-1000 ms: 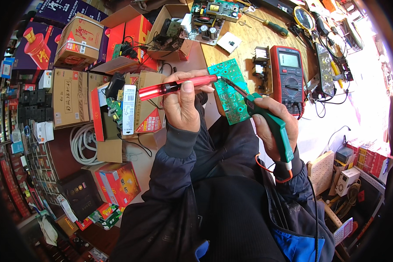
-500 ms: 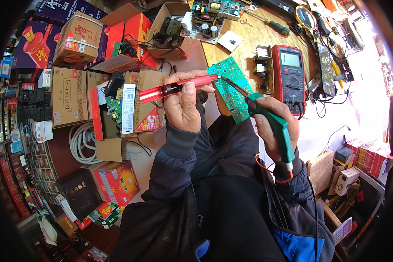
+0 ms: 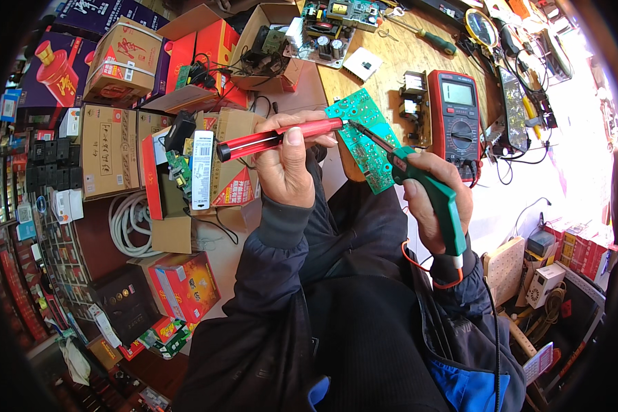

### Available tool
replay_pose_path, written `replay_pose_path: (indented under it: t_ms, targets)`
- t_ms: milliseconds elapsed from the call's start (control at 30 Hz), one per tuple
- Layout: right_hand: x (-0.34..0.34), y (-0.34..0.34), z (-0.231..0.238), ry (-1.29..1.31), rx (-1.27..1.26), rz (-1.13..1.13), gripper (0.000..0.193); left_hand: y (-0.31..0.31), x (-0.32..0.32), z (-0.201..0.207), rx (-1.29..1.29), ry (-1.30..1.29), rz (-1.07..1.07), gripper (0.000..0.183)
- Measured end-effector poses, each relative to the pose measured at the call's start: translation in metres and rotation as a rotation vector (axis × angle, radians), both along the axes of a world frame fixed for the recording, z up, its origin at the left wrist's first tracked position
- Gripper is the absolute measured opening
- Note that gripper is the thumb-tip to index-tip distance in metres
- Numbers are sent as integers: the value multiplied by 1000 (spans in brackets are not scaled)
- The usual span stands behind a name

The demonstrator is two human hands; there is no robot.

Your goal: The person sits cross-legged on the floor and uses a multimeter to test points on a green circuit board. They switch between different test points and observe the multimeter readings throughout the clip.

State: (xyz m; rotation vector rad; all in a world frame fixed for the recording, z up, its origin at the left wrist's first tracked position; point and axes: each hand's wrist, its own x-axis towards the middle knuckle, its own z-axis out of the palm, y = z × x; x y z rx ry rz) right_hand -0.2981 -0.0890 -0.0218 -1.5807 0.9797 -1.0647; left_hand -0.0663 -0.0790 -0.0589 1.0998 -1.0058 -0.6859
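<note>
since a second ago almost nothing differs: both hands hold the same pose and the two tool tips stay together on the board. the left hand [image 3: 290, 165] is curled around one red desoldering pump [image 3: 278, 137], thumb pressed on its barrel, nozzle at the top edge of the single green circuit board [image 3: 365, 141]. the right hand [image 3: 436, 202] is wrapped around one green soldering iron [image 3: 429, 192], whose dark tip meets the pump nozzle on the board. the board lies at the near edge of the wooden bench [image 3: 405, 58], half over the person's lap. one red multimeter [image 3: 458, 113] sits just right of it, one green-handled screwdriver [image 3: 429, 34] farther back. cardboard boxes [image 3: 110, 147] crowd the left side; the little open room lies between board and multimeter.
</note>
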Motion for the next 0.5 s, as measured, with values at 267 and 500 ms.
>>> replay_pose_path:
  t_ms: [267,500]
  targets:
    - [-5,6,1,-150,85,-84,34,2,9,3,-24,108,85,43]
    - [-10,9,0,-33,24,-104,34,11,10,3,-39,211,75,36]
